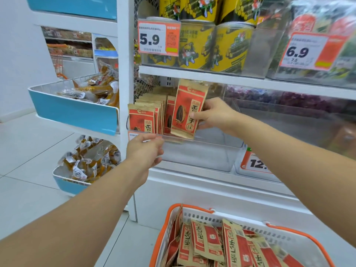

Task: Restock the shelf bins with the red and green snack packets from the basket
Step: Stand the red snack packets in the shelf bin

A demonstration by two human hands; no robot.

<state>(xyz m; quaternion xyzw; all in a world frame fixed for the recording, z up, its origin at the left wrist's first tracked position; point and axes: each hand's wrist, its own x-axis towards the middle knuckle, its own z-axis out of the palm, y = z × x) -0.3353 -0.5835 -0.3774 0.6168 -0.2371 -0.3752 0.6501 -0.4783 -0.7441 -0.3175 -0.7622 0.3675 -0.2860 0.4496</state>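
Both hands are up at the middle shelf. My right hand (213, 114) pinches a red packet (187, 110) by its right edge, thumb across the front and fingers behind, holding it upright and slightly tilted over the clear bin (202, 151). My left hand (145, 151) grips the bin's front rim at the left corner, fingers curled over the clear edge, forearm reaching up from lower left. Inside the bin, a row of red packets (146, 117) stands upright at the left end, and the held packet sits just right of them; the bin's right half shows only clear plastic. A white shelf edge (212, 76) runs close above the packet's top. Yellow cans (196, 45) fill the shelf above, behind a 5.9 price tag (154, 38). Below me, the orange-rimmed basket (167, 224) holds more red packets lying loose. At left, blue-fronted wire trays (75, 110) hold yellowish wrapped snacks.
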